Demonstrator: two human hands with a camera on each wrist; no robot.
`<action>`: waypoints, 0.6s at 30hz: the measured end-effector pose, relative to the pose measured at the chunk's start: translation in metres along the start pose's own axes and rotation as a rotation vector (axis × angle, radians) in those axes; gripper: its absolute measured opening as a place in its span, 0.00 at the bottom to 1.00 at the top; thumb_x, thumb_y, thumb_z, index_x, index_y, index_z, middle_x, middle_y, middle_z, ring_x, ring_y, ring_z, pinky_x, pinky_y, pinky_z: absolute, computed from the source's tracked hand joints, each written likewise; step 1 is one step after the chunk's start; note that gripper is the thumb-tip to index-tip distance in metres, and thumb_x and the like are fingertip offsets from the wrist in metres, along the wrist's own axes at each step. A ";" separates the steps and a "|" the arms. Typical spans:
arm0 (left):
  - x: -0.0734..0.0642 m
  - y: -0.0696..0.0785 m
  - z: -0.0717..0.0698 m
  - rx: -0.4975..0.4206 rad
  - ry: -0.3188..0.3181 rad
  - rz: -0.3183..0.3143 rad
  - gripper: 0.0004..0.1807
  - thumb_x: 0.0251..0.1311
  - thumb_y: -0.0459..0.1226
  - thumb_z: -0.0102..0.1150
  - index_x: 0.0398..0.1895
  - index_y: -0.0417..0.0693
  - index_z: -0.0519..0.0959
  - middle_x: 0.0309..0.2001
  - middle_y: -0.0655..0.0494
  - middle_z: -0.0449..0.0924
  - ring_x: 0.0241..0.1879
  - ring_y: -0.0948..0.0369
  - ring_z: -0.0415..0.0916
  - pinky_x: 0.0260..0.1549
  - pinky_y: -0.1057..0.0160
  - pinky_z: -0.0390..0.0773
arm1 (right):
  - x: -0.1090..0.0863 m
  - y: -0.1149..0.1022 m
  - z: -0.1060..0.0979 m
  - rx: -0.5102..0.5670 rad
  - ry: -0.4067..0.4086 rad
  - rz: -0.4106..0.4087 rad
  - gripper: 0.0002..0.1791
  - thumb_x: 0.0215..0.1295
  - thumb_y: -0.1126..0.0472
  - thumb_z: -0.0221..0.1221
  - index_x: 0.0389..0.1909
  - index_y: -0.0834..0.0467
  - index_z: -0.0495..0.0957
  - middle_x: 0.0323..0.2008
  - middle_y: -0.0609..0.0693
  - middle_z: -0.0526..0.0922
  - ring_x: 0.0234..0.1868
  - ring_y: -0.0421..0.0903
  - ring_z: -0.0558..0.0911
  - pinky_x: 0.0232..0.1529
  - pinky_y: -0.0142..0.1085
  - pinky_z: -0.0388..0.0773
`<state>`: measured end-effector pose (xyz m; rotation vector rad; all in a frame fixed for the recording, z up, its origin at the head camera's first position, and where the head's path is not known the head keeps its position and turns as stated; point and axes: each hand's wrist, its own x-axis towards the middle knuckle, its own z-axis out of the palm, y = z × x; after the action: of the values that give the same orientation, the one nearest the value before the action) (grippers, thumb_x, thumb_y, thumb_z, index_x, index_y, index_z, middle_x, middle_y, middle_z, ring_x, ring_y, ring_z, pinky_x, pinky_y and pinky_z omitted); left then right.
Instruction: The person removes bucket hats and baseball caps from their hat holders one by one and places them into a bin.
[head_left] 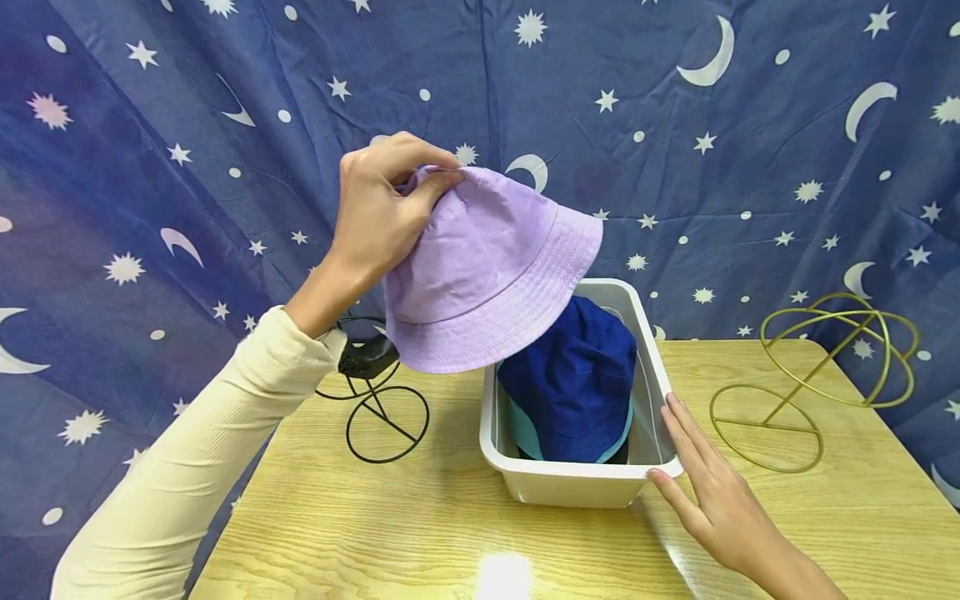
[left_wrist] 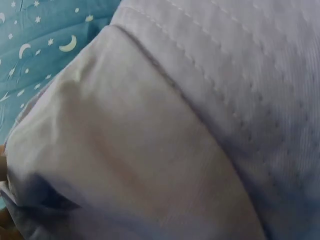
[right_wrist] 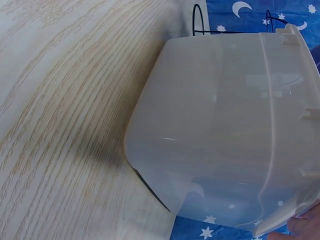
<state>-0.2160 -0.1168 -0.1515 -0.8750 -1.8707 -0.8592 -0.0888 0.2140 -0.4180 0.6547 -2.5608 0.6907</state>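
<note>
The left hand [head_left: 382, 212] pinches the crown of a lilac hat [head_left: 487, 271] between thumb and curled fingers, holding it in the air above the far left of a white bin [head_left: 585, 487]. The right hand [head_left: 712, 492] rests straight, close-set fingers on the bin's right rim. A blue hat [head_left: 573, 379] lies inside. A black stand [head_left: 378, 408] sits left, a gold stand [head_left: 817, 375] right, on the table [head_left: 360, 525].

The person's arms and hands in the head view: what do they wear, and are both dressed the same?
No. The left arm wears a long, close-fitting cream sleeve of smooth fabric that ends at the wrist, where a small black device, probably the wrist camera, with a thin dark cable sits under the cuff. The left hand is bare. The right hand and visible forearm are bare, without sleeve, glove, ring or watch.
</note>
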 end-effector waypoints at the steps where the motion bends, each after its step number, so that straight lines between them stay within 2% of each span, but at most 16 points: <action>1: 0.001 0.001 0.005 -0.022 -0.013 0.011 0.02 0.47 0.35 0.63 0.24 0.47 0.84 0.23 0.58 0.80 0.21 0.68 0.65 0.21 0.70 0.60 | 0.000 0.000 0.000 -0.001 -0.002 0.004 0.39 0.57 0.55 0.56 0.67 0.57 0.48 0.67 0.53 0.47 0.65 0.47 0.52 0.60 0.20 0.40; 4: 0.004 0.011 0.017 -0.120 -0.042 0.025 0.02 0.47 0.31 0.62 0.24 0.43 0.83 0.24 0.55 0.80 0.22 0.67 0.67 0.21 0.69 0.61 | 0.002 0.000 -0.001 -0.001 -0.007 0.004 0.39 0.57 0.55 0.56 0.67 0.58 0.48 0.67 0.53 0.47 0.65 0.48 0.52 0.60 0.21 0.40; 10: 0.011 0.030 0.036 -0.347 -0.057 0.050 0.02 0.46 0.23 0.59 0.23 0.32 0.81 0.24 0.47 0.79 0.26 0.61 0.72 0.26 0.68 0.67 | 0.004 0.000 -0.001 0.010 -0.024 0.034 0.40 0.57 0.55 0.56 0.67 0.55 0.47 0.67 0.51 0.46 0.65 0.48 0.53 0.61 0.21 0.42; 12: 0.012 0.031 0.044 -0.390 -0.068 0.068 0.03 0.46 0.22 0.58 0.23 0.32 0.81 0.24 0.47 0.79 0.27 0.60 0.73 0.27 0.68 0.68 | 0.005 0.000 -0.001 0.009 -0.031 0.045 0.40 0.57 0.55 0.56 0.67 0.54 0.47 0.68 0.50 0.46 0.65 0.47 0.53 0.61 0.21 0.42; 18: 0.014 0.028 0.072 -0.503 -0.124 0.105 0.03 0.46 0.21 0.57 0.23 0.30 0.80 0.24 0.47 0.79 0.27 0.60 0.73 0.28 0.67 0.70 | 0.006 0.001 0.000 0.003 -0.017 0.006 0.40 0.57 0.55 0.56 0.67 0.58 0.48 0.67 0.53 0.47 0.65 0.48 0.53 0.60 0.20 0.41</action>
<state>-0.2280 -0.0397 -0.1605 -1.3448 -1.7166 -1.2603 -0.0940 0.2128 -0.4154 0.6572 -2.5784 0.6941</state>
